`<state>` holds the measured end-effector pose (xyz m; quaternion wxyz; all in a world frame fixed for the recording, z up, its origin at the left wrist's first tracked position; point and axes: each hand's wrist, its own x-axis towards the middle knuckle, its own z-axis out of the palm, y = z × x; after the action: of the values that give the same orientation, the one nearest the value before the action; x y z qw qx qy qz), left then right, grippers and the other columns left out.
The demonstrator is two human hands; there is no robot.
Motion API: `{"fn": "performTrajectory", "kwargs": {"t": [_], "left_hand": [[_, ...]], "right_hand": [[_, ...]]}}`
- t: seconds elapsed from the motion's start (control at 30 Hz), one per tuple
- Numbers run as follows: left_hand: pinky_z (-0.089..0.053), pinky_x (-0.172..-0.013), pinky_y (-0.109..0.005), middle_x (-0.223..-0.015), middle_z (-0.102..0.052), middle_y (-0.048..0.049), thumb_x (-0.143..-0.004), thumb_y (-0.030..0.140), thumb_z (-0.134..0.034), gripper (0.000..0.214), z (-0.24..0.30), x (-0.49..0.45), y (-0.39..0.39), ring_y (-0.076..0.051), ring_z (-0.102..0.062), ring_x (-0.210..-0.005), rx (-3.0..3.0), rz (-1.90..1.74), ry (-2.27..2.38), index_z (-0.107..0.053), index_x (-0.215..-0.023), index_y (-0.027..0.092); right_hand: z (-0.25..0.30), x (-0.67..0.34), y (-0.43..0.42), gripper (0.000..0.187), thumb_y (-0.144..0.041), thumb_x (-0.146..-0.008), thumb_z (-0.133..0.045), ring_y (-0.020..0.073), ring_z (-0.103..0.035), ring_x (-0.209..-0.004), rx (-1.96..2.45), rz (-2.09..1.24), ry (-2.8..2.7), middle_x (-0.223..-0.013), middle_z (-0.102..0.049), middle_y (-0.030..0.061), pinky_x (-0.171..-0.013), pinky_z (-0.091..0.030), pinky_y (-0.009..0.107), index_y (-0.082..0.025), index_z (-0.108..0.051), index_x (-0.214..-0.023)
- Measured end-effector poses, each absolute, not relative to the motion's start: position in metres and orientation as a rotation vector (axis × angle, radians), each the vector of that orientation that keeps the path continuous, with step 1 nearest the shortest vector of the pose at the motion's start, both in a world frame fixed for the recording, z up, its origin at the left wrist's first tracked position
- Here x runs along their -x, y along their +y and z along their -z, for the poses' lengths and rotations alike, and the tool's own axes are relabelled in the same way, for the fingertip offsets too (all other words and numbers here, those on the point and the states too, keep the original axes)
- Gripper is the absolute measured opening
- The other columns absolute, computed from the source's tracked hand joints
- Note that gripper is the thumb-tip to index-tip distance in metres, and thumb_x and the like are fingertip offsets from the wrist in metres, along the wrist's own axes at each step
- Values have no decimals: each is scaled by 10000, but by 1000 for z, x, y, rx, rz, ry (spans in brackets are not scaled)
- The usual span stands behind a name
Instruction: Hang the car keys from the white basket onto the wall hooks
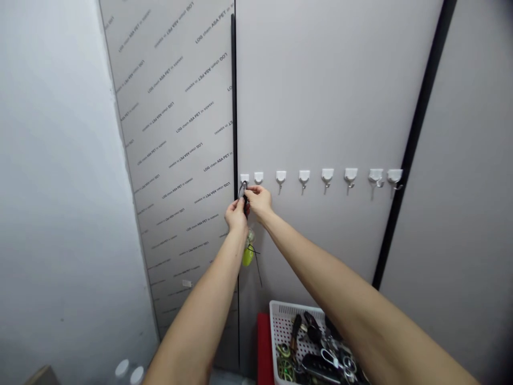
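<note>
1. At the left end of the hook row, the hands are together against the grey panel: left hand (236,216) and right hand (258,202) touch, fingertips pinching a dark key ring (242,191) just under the first white adhesive hook (244,178).
2. Ring-on-hook status: cannot tell. Ring and fingers cover the hook's metal arm.
3. A yellow-green fob (248,256) dangles below the hands, with a thin black cord (256,262) trailing beside it. Looks attached to the ring, but the left hand blocks the link.
4. Row count: eight hooks. Second hook (258,177) has its lower part hidden behind the right hand, so its load is unknown. The other six hooks (327,174) carry nothing; all six are open.
5. Stock: a white plastic basket (280,321) sits low in the view, holding a heap of keys, fobs and metal clips (320,355). Right forearm covers part of it, so the item count is unknown. A red panel (263,347) stands just left of the basket.
</note>
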<state>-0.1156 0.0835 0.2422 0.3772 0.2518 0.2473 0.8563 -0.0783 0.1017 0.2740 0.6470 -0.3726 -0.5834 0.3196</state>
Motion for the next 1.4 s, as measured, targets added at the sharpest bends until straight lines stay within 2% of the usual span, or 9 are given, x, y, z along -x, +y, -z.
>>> {"fn": "performTrajectory", "kwargs": {"t": [0.23,0.53,0.73,0.83,0.97,1.07,1.17,1.3,1.4], "left_hand": [[-395,-535,-211,-533,-540,11,-558,243,-526,179,-224,122,105,-66,-483,-483,-766,-2089,868,-533,-673,106],[-395,-711,-257,-807,-580,-61,-574,147,-484,237,-213,139,98,-121,-523,-738,-1173,-2090,1356,-542,-802,117],[-384,-740,-246,-863,-545,-44,-569,100,-466,284,-175,129,61,-110,-499,-790,-1380,-2158,1529,-521,-845,135],[-388,-714,-254,-845,-545,-31,-588,130,-463,261,-130,104,30,-113,-501,-769,-1582,-1914,1505,-522,-841,157],[-373,-707,-238,-825,-561,-39,-620,144,-443,231,-72,64,-4,-119,-498,-768,-1891,-1306,1587,-528,-834,162],[-341,-730,-261,-865,-563,-45,-643,168,-424,233,-48,41,-17,-146,-482,-822,-2162,-751,1738,-517,-856,181],[-302,-734,-313,-831,-572,-86,-677,182,-379,208,-39,26,-19,-190,-478,-834,-2340,-377,1925,-517,-829,150],[-273,-721,-336,-755,-578,-122,-696,149,-327,226,-34,18,-15,-203,-498,-776,-2400,-263,2020,-509,-823,107],[-271,-715,-327,-805,-567,-106,-684,149,-339,253,-32,18,-13,-199,-488,-799,-2395,-345,2007,-479,-893,123]], "right_hand": [[-259,81,116,133,-237,-542,-489,106,-519,-598,1074,-571,-1399,-625,-571,3,-622,-406,236,-162,-547,-635],[-239,45,101,180,-224,-598,-475,57,-486,-516,944,-594,-1595,-653,-561,0,-546,-405,205,-136,-544,-738],[-174,-31,47,180,-194,-594,-491,54,-473,-510,1055,-682,-1809,-643,-566,14,-549,-391,206,-117,-553,-745],[-123,-66,25,170,-208,-598,-487,82,-502,-589,1197,-693,-1871,-682,-585,28,-600,-388,221,-123,-561,-727],[-64,-91,0,172,-225,-627,-447,101,-504,-560,1332,-668,-1963,-633,-587,19,-563,-379,219,-138,-566,-716],[-38,-96,-14,175,-208,-642,-425,108,-503,-559,1373,-609,-2034,-627,-587,23,-562,-371,216,-148,-570,-719],[-27,-95,-20,181,-186,-649,-413,122,-504,-620,1389,-493,-2096,-670,-589,36,-606,-363,222,-159,-573,-728],[-24,-94,-22,189,-179,-649,-414,142,-498,-704,1418,-388,-2163,-725,-591,44,-655,-351,232,-173,-574,-750],[-24,-95,-22,196,-189,-654,-409,148,-498,-711,1430,-365,-2182,-737,-592,43,-658,-350,236,-171,-570,-765]]}}
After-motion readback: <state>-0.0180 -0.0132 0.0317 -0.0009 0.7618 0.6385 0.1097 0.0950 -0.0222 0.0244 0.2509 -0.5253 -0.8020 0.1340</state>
